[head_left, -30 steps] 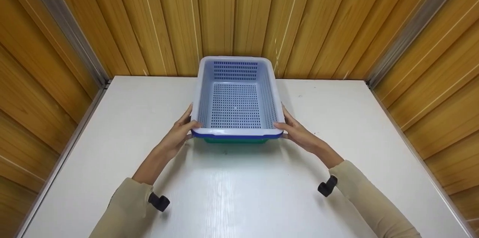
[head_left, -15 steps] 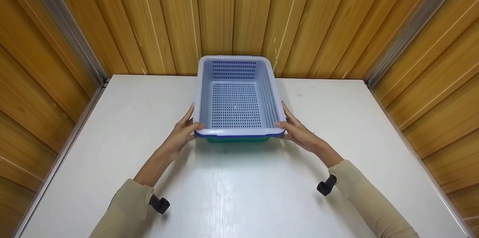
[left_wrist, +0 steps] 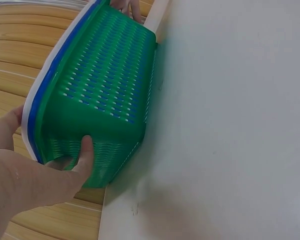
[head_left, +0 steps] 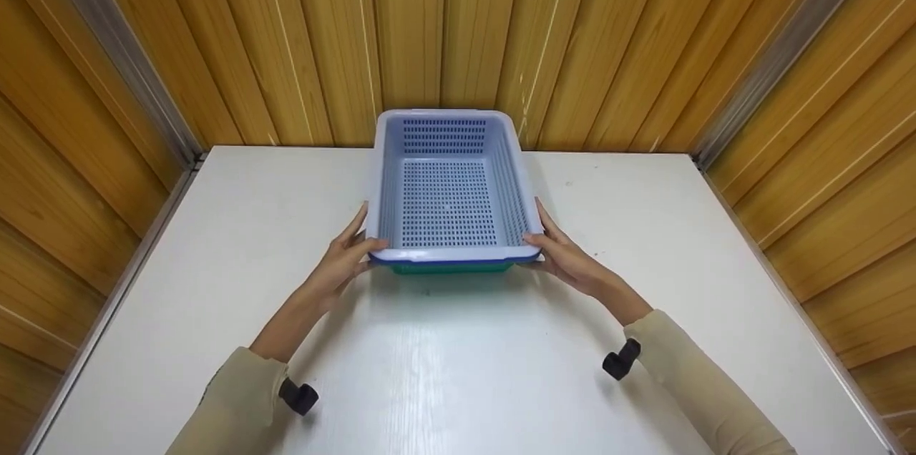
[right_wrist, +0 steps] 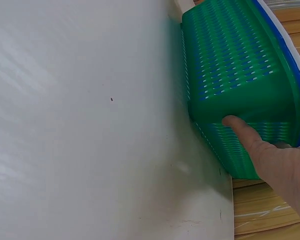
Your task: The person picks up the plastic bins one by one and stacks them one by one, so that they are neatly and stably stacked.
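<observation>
A light blue-lilac slotted plastic basket [head_left: 447, 201] lies nested on top of a stack at the table's back. Below its rim shows the edge of a dark blue basket [left_wrist: 36, 117], and outermost is a green basket [left_wrist: 97, 75]. At the near left corner my left hand [head_left: 343, 262] grips the stack, thumb over the top rim and fingers along the side and beneath. My right hand [head_left: 569, 262] holds the near right corner the same way. In both wrist views a fingertip touches the green wall. Inside the top basket nothing is seen.
The stack rests on a white table [head_left: 429, 369], close to the wood-patterned back wall [head_left: 444, 26]. Similar panels [head_left: 844, 190] rise at both sides, with metal posts in the corners. Black wrist devices [head_left: 299, 396] sit on both beige sleeves.
Both hands keep their grip on the basket stack. The dark blue edge shows slightly thinner under the top rim than a second ago; otherwise only a small view shift.
</observation>
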The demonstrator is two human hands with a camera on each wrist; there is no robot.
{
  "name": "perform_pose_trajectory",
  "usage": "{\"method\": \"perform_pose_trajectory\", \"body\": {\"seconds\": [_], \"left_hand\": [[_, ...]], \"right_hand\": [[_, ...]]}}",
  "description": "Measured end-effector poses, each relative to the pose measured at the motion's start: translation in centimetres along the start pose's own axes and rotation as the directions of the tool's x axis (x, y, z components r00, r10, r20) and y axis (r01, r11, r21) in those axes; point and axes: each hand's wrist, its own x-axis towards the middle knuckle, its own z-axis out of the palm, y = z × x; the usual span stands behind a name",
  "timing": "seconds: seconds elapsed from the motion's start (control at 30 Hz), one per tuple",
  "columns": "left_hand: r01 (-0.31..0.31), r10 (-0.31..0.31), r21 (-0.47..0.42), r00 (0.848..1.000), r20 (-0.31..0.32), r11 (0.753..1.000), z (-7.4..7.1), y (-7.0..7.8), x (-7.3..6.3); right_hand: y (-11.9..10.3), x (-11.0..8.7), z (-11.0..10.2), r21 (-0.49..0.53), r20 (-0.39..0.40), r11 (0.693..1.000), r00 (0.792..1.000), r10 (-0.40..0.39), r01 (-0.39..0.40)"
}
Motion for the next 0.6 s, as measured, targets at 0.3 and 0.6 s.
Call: {"method": "perform_pose_trajectory", "body": {"seconds": [0.3,0.6], "left_hand": [[-0.022,0.022,-0.013,0.999,0.03,1.0,-0.5,0.2,0.6],[-0.018,0.002,0.221,0.997,0.074,0.975,-1.5,1.1,0.5]], "right_hand": [[-0.1,0.2,0.0,0.015,-0.012,1.0,1.0,-0.014,0.014],[0.0,0.0,-1.1,-0.412,-0.017,0.909,0.997,-0.072,0.058]]}}
